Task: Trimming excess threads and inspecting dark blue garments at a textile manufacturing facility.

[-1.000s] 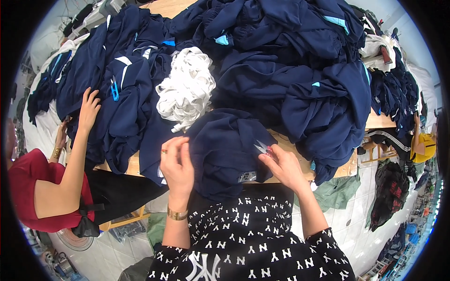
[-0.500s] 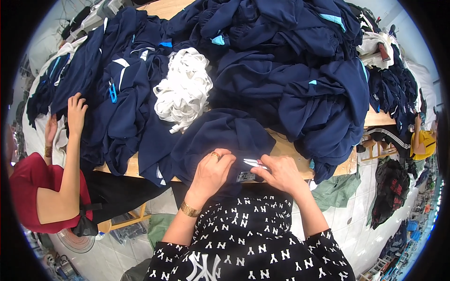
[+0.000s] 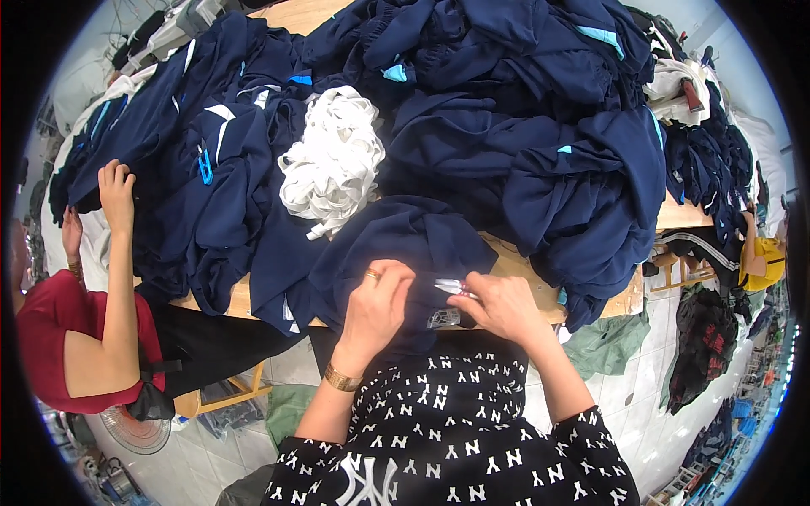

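Note:
A navy garment (image 3: 384, 232) lies bunched at the table's near edge, in front of me. My left hand (image 3: 377, 308), with a ring and a gold bracelet, is closed in a pinch on its cloth. Thread snips (image 3: 448, 287) with pale blades are gripped in my right hand (image 3: 508, 309). Their tips point left towards my left fingers, just above the cloth. Beneath the blades a small clear printed label (image 3: 442, 318) lies on the garment. Whether a thread runs between my hands is too small to tell.
A heap of white tape (image 3: 332, 164) sits beyond my left hand. Big piles of navy garments (image 3: 506, 152) cover the wooden table (image 3: 515, 268). Blue snips (image 3: 205, 167) lie on the left pile. A person in red (image 3: 89, 337) handles garments there; another in yellow (image 3: 762, 261) is far right.
My left hand has shifted slightly left and up, while the snips in my right hand have barely moved. At the left, the co-worker's hands have moved further left along the cloth.

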`<state>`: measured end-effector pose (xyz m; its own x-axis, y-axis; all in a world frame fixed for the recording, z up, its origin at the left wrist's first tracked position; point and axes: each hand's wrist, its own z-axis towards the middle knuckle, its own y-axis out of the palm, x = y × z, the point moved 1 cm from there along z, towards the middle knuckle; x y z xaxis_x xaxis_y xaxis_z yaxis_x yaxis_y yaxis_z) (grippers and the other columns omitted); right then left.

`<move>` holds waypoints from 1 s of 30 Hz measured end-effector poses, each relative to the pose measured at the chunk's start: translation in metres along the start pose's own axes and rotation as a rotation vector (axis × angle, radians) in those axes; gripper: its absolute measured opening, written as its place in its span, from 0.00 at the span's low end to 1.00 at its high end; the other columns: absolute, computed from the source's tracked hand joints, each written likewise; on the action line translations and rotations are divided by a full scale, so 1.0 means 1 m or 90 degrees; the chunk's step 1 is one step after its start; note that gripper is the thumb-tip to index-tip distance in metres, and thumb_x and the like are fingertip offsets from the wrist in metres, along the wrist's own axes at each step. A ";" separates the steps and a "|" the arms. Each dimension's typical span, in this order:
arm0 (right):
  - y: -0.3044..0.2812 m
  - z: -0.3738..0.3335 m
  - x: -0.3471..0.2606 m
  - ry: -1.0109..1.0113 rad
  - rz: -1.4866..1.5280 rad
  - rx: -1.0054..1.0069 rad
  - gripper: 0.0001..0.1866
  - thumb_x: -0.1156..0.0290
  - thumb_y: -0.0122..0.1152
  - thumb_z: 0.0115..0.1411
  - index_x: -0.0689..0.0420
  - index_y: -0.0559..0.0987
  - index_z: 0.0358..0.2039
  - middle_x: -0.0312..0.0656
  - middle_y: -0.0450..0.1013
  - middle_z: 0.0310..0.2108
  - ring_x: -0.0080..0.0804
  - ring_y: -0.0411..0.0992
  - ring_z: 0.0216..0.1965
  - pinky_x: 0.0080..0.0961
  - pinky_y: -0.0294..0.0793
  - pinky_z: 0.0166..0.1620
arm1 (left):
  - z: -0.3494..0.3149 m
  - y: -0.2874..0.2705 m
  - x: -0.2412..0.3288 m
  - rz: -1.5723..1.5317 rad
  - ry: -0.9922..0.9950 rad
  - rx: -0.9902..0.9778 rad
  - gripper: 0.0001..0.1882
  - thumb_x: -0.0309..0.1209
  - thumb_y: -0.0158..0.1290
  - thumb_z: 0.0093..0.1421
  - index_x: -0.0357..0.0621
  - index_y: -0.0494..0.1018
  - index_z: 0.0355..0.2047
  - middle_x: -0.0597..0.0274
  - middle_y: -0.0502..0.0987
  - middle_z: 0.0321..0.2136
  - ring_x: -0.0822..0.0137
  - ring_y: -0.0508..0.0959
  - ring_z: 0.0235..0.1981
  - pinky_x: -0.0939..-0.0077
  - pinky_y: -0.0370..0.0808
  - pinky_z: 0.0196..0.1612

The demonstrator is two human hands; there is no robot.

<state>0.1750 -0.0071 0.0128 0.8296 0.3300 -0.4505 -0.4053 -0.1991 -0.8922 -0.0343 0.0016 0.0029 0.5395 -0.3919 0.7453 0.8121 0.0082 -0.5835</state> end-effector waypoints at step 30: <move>0.005 0.046 -0.023 -0.053 0.696 0.163 0.14 0.77 0.62 0.54 0.58 0.62 0.27 0.33 0.65 0.22 0.17 0.58 0.25 0.16 0.63 0.31 | 0.009 -0.018 0.003 -0.414 -0.238 -0.195 0.13 0.33 0.42 0.67 0.36 0.70 0.32 0.74 0.64 0.21 0.81 0.60 0.24 0.84 0.61 0.27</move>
<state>0.1365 0.0266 0.0173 -0.0436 0.1578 -0.9865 -0.9739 -0.2267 0.0068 -0.0455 0.0080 0.0188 0.0638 0.1026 0.9927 0.9211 -0.3890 -0.0190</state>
